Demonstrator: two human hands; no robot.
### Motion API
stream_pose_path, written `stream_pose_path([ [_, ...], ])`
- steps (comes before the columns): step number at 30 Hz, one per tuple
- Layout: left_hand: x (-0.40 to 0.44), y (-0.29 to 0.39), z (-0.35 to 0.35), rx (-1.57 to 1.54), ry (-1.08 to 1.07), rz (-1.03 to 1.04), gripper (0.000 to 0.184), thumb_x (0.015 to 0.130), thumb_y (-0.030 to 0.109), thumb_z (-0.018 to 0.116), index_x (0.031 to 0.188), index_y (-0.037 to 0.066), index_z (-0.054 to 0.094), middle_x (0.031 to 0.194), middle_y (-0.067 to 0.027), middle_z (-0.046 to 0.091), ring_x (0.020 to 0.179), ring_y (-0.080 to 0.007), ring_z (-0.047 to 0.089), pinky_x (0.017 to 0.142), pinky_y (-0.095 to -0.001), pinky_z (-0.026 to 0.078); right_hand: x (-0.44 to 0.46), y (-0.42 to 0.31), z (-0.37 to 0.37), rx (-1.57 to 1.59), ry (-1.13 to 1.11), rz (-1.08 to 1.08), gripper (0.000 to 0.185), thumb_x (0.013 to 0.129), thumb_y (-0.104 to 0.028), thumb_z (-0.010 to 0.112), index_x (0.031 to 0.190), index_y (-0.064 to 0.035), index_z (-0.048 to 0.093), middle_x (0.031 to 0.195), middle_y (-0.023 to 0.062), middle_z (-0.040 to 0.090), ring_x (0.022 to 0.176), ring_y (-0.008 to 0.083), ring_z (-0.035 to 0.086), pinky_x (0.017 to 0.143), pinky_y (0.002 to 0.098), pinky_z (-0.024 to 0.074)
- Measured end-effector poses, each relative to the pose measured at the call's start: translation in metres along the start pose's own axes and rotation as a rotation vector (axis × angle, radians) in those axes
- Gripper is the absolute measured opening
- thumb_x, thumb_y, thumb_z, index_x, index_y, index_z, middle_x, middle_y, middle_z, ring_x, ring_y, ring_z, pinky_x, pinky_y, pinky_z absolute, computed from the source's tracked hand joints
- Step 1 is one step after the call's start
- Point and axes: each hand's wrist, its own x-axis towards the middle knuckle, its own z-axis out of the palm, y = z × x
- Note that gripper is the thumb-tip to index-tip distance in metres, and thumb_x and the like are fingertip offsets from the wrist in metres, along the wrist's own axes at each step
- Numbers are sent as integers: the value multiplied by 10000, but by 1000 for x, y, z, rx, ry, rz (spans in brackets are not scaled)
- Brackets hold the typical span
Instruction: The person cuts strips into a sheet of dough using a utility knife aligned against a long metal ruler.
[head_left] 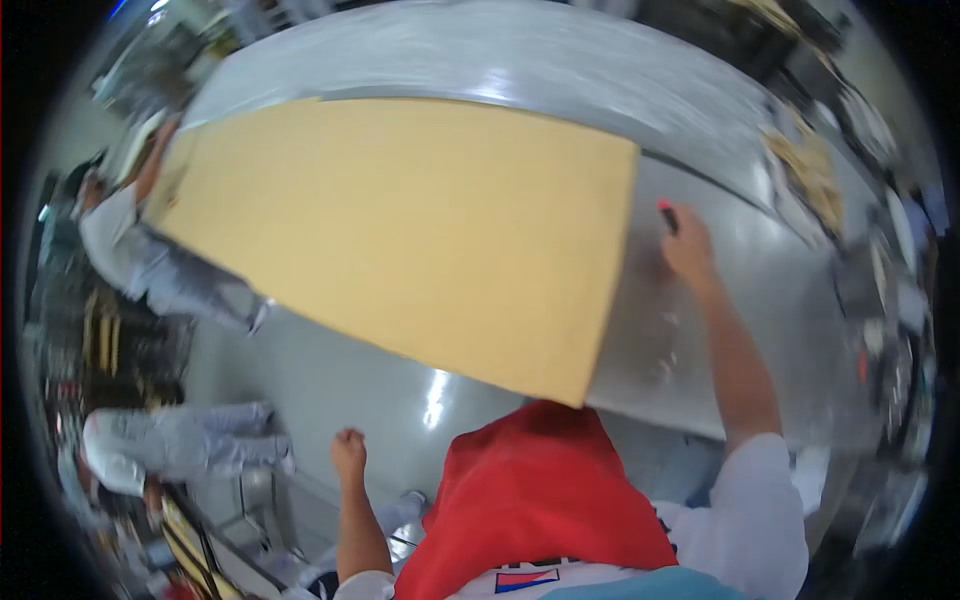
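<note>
A wide, flat yellow sheet (420, 230), which looks like cake or dough, covers much of the metal table (740, 330). My right hand (690, 245) is over the table just past the sheet's right edge, not touching it. Its fingers are wrapped round a small dark tool with a red tip (669, 217); motion blur hides its exact kind. My left hand (348, 452) is low beside my body, away from the sheet. Its fingers are curled into a loose fist, with nothing visible in them.
A person (125, 230) stands at the sheet's far left end with an arm at its edge. Another person (180, 450) is lower left, near a cart (215, 545). Clear wrap-like film (480, 50) lies along the table's far side; crumpled tan material (808, 175) is at right.
</note>
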Motion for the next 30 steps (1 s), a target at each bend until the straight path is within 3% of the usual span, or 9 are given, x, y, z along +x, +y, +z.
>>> stream_pose_path([
  [2,28,83,-29,-66,120,-31,472,980,421,596,1103,1,770,991,-258,760,980,-420,716,874,-483,533,63,22,16,-16,-10,-92,399,903,-137,705,1298,-110,654,1269,165,670,1215,382,646,1034,493,515],
  [4,44,185,-64,-132,168,-34,604,1066,540,514,993,-18,733,963,-228,743,923,-425,690,824,-491,514,113,35,31,-57,-53,-119,511,893,-125,711,1393,-156,611,1393,106,636,1279,363,629,1072,491,511],
  [10,146,352,-61,-171,495,714,94,945,127,715,972,43,748,1005,-140,756,983,-361,698,880,-463,541,165,48,61,-266,-269,2,571,886,-129,730,1431,-188,573,1455,48,609,1327,321,618,1084,503,510],
  [14,250,448,-28,-191,450,974,148,930,81,713,1074,50,730,1135,-156,741,1104,-384,663,970,-482,514,184,73,83,-307,-259,-35,575,847,-132,760,1399,-176,603,1391,68,651,1265,329,646,1053,501,516],
  [18,340,540,-5,-164,429,1124,377,933,105,709,1303,51,655,1387,-187,635,1308,-415,565,1136,-500,447,186,60,73,-225,-240,-72,509,800,-91,752,1300,-137,670,1264,117,707,1199,356,667,1030,487,521],
  [21,394,578,9,-89,484,1158,466,940,145,714,1392,87,617,1456,-161,595,1364,-420,527,1225,-529,355,191,64,66,-227,-216,-122,463,769,-55,716,1228,-107,695,1197,150,721,1158,381,679,1010,483,530],
  [23,419,591,8,98,511,1219,420,934,187,737,1343,121,670,1374,-96,655,1336,-377,562,1250,-555,305,192,63,58,-162,-186,-159,446,749,-12,692,1190,-81,704,1139,171,728,1095,394,696,964,467,543],
  [26,441,599,-6,102,185,1234,325,929,239,774,1238,145,734,1213,-30,716,1262,-299,612,1208,-516,358,188,54,43,-161,-180,-120,442,747,20,683,1180,-67,708,1108,175,728,1049,401,703,937,442,548],
  [30,457,602,0,-34,272,1445,244,911,278,805,1112,143,781,1070,0,735,1145,-263,643,1128,-485,401,177,73,51,-72,-159,-129,418,755,42,677,1161,-53,704,1066,175,713,1011,397,706,904,417,554],
])
